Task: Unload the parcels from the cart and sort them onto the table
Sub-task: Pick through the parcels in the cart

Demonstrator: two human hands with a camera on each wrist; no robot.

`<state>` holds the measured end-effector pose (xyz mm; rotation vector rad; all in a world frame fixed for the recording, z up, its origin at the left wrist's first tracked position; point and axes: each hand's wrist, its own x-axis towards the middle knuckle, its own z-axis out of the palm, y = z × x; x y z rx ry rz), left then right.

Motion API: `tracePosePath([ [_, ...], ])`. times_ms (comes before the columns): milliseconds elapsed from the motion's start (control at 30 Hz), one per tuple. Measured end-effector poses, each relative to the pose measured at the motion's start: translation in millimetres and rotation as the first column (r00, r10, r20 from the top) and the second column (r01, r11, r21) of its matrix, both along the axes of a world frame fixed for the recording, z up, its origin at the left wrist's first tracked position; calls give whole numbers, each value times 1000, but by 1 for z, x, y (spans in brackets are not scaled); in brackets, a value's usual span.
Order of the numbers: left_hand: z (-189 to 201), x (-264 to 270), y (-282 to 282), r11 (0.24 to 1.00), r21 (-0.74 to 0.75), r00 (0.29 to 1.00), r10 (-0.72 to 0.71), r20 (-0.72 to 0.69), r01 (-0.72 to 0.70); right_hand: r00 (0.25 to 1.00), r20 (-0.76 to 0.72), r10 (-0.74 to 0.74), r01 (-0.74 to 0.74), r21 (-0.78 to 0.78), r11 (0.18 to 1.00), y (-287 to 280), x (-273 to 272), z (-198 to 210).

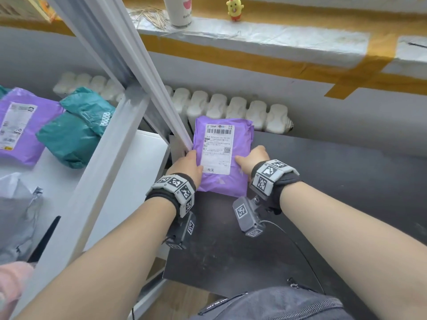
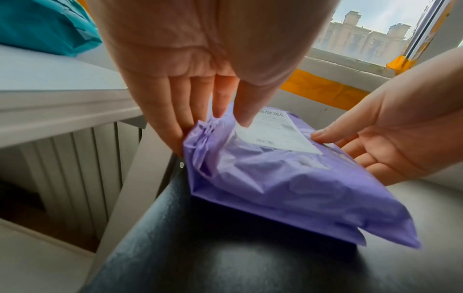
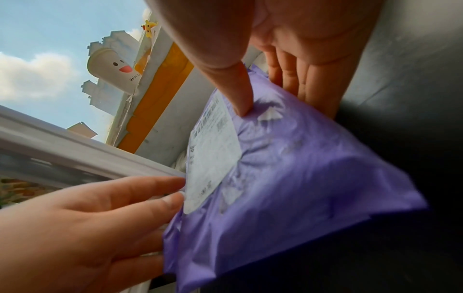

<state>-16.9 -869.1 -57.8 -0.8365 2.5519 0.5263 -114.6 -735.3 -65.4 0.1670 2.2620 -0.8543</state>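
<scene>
A purple parcel (image 1: 221, 184) (image 2: 288, 188) (image 3: 300, 168) with a white shipping label lies low over the dark table (image 1: 323, 192), near its back left corner. Whether it touches the tabletop I cannot tell. My left hand (image 1: 193, 161) (image 2: 213, 134) pinches its left edge, thumb on the label and fingers down the side. At the right edge, my right hand (image 1: 251, 158) (image 3: 278, 103) pinches it with the thumb pressing on top and the fingers underneath. The white cart shelf (image 1: 57, 181) to the left carries another purple parcel (image 1: 20, 128), a teal parcel (image 1: 76, 132) and a grey parcel (image 1: 16, 215).
The cart's slanted white frame post (image 1: 111, 158) stands right beside my left hand. A white radiator (image 1: 231, 109) runs along the wall behind the table. On the windowsill above stand a white cup (image 1: 178, 10) and a yellow toy (image 1: 235, 8). Dark tabletop stretches to the right.
</scene>
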Motion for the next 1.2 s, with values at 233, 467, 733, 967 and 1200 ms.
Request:
tracePosePath([
  [233, 4, 16, 6, 973, -189, 991, -135, 3, 133, 995, -98, -12, 13, 17, 1000, -5, 5, 1],
  [467, 1, 14, 11, 996, -54, 997, 73, -15, -74, 995, -97, -10, 12, 14, 1000, -2, 18, -2],
  [733, -8, 26, -8, 954, 216, 970, 229, -80, -208, 992, -101, -79, 80, -2, 997, 7, 15, -5],
  [967, 3, 26, 18, 959, -265, 992, -119, -40, 104, 979, -202, 21, -30, -40, 999, 18, 25, 3],
  [1200, -1, 12, 36, 825, -297, 870, -492, 40, 480, 968, -247, 44, -47, -9, 999, 50, 34, 17],
])
